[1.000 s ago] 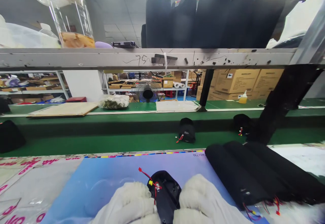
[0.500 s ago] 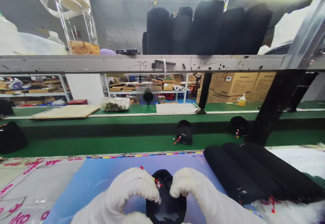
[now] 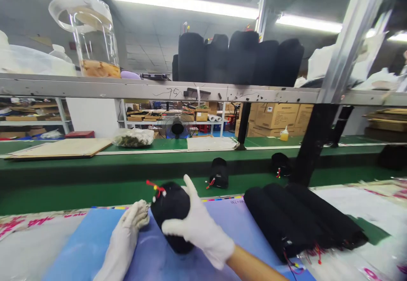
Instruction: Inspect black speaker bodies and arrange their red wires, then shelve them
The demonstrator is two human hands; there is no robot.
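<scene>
My right hand (image 3: 199, 226), in a white glove, grips a black cloth-covered cylinder (image 3: 171, 209) from its right side, thumb in front and a finger over the back. The cylinder is tilted, and red wires with small red, yellow and white connectors stick out at its upper left. My left hand (image 3: 129, 230), also gloved in white, is just left of the cylinder, fingers extended close together, holding nothing. A blue sheet (image 3: 222, 217) lies beneath both hands. Several similar long black cylinders (image 3: 302, 217) lie side by side to the right, with wires at their near ends.
Two short black pieces with red wires, one in the middle (image 3: 219, 172) and one farther right (image 3: 281, 165), lie on the green bench (image 3: 104, 187). A metal shelf (image 3: 143, 90) crosses above, bearing a glass jar (image 3: 95, 43) and upright black cylinders (image 3: 241, 58). A dark post (image 3: 310, 145) stands right.
The view has turned right and up. Both hands were bent over the cylinder's end; now my right hand grips its side, the cylinder is tilted, and my left hand has come off to the left.
</scene>
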